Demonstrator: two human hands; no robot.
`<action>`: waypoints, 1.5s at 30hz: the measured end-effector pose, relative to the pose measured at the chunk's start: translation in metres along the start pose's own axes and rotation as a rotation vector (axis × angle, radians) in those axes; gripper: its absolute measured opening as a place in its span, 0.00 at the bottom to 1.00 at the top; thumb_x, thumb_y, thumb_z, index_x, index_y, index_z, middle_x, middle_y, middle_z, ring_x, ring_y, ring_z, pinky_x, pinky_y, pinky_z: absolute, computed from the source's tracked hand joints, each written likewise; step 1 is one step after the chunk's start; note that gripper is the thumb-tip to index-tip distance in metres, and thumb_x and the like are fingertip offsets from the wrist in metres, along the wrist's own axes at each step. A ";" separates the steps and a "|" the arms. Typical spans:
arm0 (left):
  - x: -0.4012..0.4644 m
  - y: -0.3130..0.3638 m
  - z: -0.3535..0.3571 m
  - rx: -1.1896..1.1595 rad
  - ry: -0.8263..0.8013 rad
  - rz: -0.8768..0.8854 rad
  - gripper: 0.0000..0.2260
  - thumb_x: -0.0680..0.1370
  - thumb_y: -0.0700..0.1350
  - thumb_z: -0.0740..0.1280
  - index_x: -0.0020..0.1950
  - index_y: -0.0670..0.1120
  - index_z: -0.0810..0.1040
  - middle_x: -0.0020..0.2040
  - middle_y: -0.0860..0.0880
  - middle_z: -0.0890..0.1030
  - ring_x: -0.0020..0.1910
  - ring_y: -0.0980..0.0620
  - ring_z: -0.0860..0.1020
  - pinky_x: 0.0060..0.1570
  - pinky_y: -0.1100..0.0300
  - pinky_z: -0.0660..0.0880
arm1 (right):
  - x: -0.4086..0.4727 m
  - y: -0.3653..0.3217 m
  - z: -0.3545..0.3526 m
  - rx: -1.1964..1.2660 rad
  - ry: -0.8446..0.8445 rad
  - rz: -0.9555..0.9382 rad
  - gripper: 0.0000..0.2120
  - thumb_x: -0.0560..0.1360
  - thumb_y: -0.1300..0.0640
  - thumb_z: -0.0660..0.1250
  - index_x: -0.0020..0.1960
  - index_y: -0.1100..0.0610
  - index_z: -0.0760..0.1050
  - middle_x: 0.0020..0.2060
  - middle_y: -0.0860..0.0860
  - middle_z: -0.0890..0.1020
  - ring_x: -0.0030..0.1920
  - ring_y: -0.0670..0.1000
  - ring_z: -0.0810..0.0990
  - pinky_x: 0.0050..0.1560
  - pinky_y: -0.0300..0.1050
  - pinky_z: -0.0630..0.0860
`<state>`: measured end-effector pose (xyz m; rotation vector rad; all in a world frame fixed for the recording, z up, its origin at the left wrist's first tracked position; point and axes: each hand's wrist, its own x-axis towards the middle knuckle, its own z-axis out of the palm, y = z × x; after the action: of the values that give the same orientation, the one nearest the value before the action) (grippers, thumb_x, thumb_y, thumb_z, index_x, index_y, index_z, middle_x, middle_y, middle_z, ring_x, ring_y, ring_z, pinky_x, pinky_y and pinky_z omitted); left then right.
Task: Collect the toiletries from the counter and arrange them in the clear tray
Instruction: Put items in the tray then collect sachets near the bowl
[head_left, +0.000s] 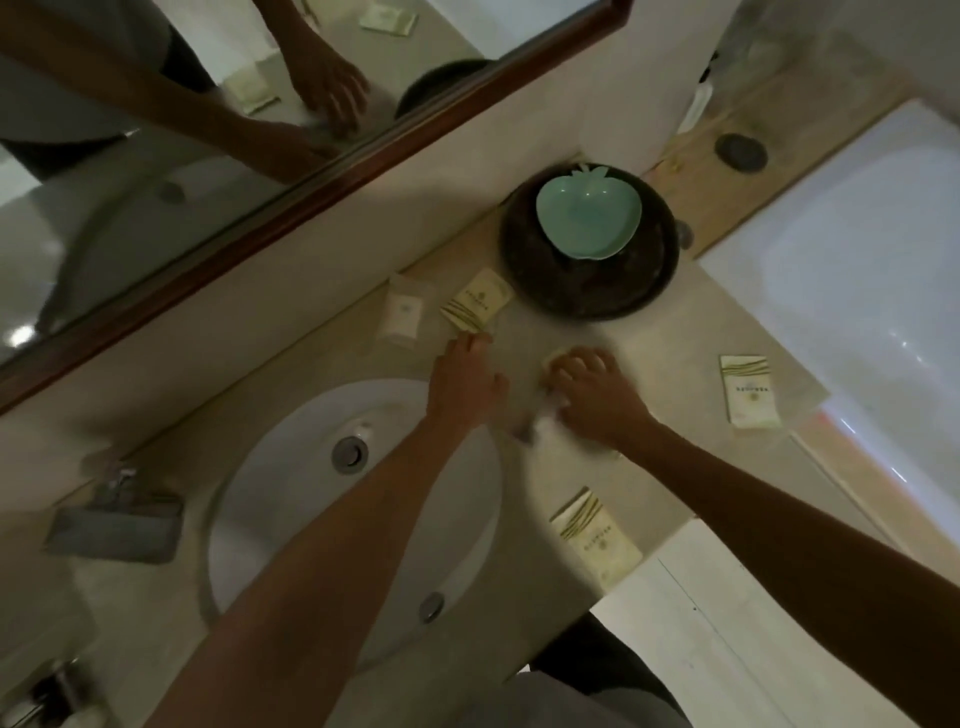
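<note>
Down on the beige stone counter (675, 374), both hands work around a faint, blurred clear tray (524, 364) lying between the white oval sink (291, 447) and the dark round bowl (589, 249), which carries a pale green apple-shaped dish (587, 215). The left hand (465, 379) lies with fingers stretched forward, their tips touching the near edge of a cream paper toiletry sachet with green stripes (475, 306) that sits just beside the bowl toward the wall edge. Next to that sachet, closer to the wall, lies a white wrapped toiletry packet (402, 314). The right hand (592, 389) has its fingers curled down over a small cream packet (553, 358) at the tray; blur hides whether it truly pinches it. A second striped cream sachet (748, 389) lies at the counter's right edge, well apart from the hands, and a third striped cream sachet (597, 535) lies at the front edge beside the right forearm. A wood-framed mirror (311, 176) runs along the wall.
</note>
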<state>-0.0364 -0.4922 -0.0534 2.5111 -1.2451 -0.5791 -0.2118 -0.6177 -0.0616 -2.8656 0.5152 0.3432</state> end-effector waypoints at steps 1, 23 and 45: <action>-0.001 0.003 0.005 0.022 -0.064 0.065 0.27 0.71 0.53 0.66 0.69 0.48 0.69 0.66 0.47 0.71 0.63 0.47 0.71 0.60 0.51 0.71 | 0.005 -0.003 -0.002 0.005 0.008 -0.008 0.26 0.70 0.47 0.73 0.65 0.52 0.74 0.64 0.56 0.76 0.67 0.63 0.71 0.69 0.63 0.63; -0.028 -0.010 0.017 -0.048 -0.044 -0.049 0.20 0.76 0.42 0.63 0.68 0.40 0.66 0.61 0.40 0.76 0.58 0.39 0.75 0.56 0.47 0.71 | -0.024 -0.012 -0.007 0.454 -0.009 0.500 0.07 0.73 0.52 0.71 0.50 0.53 0.78 0.43 0.49 0.80 0.43 0.48 0.77 0.42 0.41 0.72; -0.078 -0.043 -0.006 -0.171 -0.037 -0.116 0.30 0.70 0.43 0.73 0.69 0.45 0.64 0.60 0.43 0.75 0.58 0.41 0.77 0.53 0.48 0.76 | -0.011 0.003 -0.027 0.000 -0.184 -0.097 0.24 0.66 0.46 0.76 0.60 0.47 0.73 0.62 0.50 0.72 0.60 0.52 0.70 0.60 0.51 0.70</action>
<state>-0.0467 -0.4039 -0.0479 2.4503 -1.0200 -0.7304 -0.2174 -0.6233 -0.0331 -2.8093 0.3408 0.5820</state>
